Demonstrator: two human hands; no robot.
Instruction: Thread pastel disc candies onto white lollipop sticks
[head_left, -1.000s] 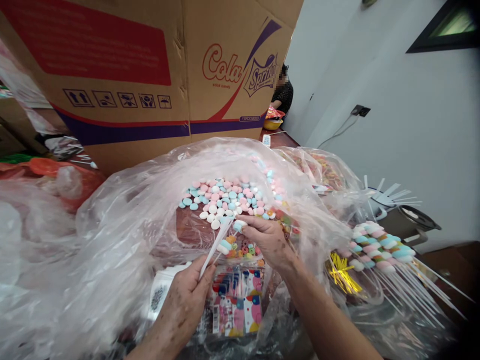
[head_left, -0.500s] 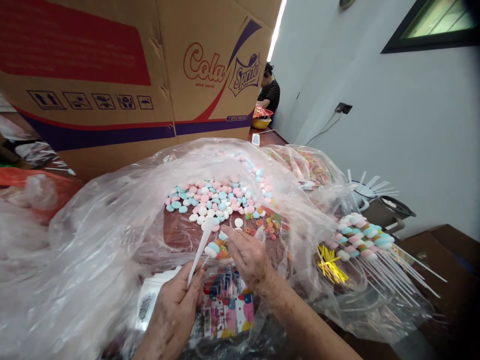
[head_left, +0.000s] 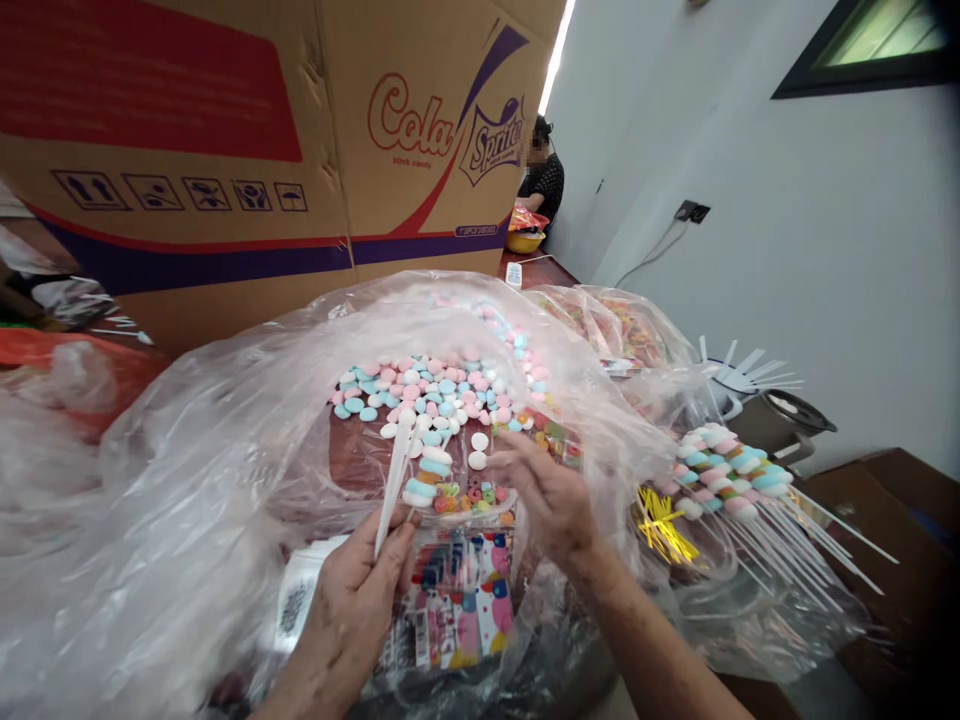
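Observation:
My left hand [head_left: 360,580] is closed around several white sticks [head_left: 392,485] and a candy skewer [head_left: 421,487]. White, blue and orange pieces are stacked on that skewer. To the right, my right hand [head_left: 547,495] is open, its fingers stretched toward two white candies [head_left: 478,450], with nothing visible in them. Small gummy rings [head_left: 472,497] lie just left of its fingers. A pile of pink, blue and white candies [head_left: 427,385] spreads beyond both hands, partly under clear plastic. Printed candy wrappers [head_left: 457,610] lie below, between my forearms.
A large cardboard box [head_left: 255,120] stands behind the plastic sheeting [head_left: 225,400]. At right are finished candy skewers [head_left: 731,470], gold twist ties [head_left: 664,525], a dark jug [head_left: 780,420] and a mug of white sticks [head_left: 724,390]. Another person [head_left: 544,175] sits farther back.
My right hand has moved right, away from the skewer, and its fingers have spread. The skewer now shows more fully. My left hand keeps its hold, and the sticks have tilted slightly left.

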